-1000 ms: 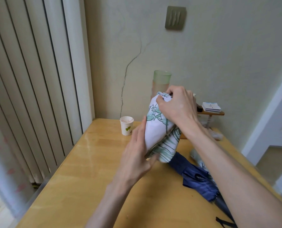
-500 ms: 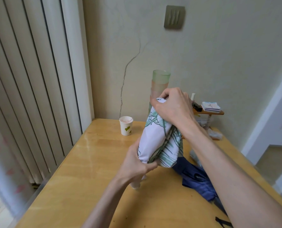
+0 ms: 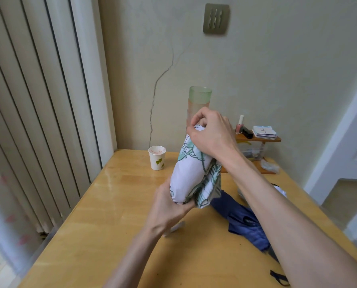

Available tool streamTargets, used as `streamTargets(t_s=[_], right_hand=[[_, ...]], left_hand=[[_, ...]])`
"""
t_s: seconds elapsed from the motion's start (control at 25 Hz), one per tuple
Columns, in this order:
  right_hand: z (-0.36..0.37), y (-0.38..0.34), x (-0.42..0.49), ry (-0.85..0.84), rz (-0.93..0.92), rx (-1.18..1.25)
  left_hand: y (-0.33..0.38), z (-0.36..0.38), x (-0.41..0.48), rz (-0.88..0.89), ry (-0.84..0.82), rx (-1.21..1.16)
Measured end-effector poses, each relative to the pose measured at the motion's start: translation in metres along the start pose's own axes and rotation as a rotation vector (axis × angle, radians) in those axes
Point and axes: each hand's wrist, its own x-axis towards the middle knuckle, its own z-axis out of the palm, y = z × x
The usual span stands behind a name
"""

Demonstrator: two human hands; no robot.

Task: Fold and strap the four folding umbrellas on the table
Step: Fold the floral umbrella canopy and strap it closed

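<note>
White leaf-print umbrella (image 3: 191,173) held near upright above wooden tabletop (image 3: 111,204). Left hand (image 3: 169,208) grip clasps its lower end; right hand (image 3: 211,136) grip pinches the top. Navy umbrella (image 3: 242,221) lies just beside.

a lived-in home room: wooden table (image 3: 111,215), cracked plaster wall (image 3: 156,84), vertical blinds (image 3: 38,100), nail polish (image 3: 239,124) on a shelf (image 3: 258,139).

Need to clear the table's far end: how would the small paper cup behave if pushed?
The paper cup looks thin and light, so it would probably slide or tip easily. Its base is narrower than its rim, favouring toppling. A firm squeeze likely crushes it.
</note>
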Motion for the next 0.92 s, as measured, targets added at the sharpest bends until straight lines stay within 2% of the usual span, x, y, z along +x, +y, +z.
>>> streamTargets(t_s=[0.16,0.28,0.36,0.44,0.6,0.72,0.8,0.92], right_hand=[[-0.011,0.023,-0.004,-0.167,-0.066,0.330],[-0.011,0.043,-0.019,-0.134,-0.190,0.390],[-0.006,0.053,-0.027,-0.081,-0.210,0.392],[-0.001,0.060,-0.030,-0.051,-0.191,0.453],[0.006,0.058,-0.034,-0.078,-0.041,0.687],[0.009,0.062,-0.051,-0.212,0.039,0.915],[0.011,0.073,-0.066,-0.357,-0.049,0.904],[0.014,0.087,-0.082,-0.471,-0.217,0.655]], left_hand=[[0.011,-0.012,-0.002,-0.176,-0.146,-0.292],[0.013,-0.020,-0.002,-0.195,-0.158,-0.413],[0.012,-0.024,-0.001,-0.215,-0.118,-0.458],[0.008,-0.030,0.000,-0.239,-0.087,-0.481],[0.005,-0.039,0.002,-0.249,-0.085,-0.522],[0.010,-0.032,0.003,-0.256,-0.071,-0.554],[0.013,-0.026,0.004,-0.296,-0.042,-0.609],[0.011,-0.023,0.005,-0.329,0.020,-0.624]])
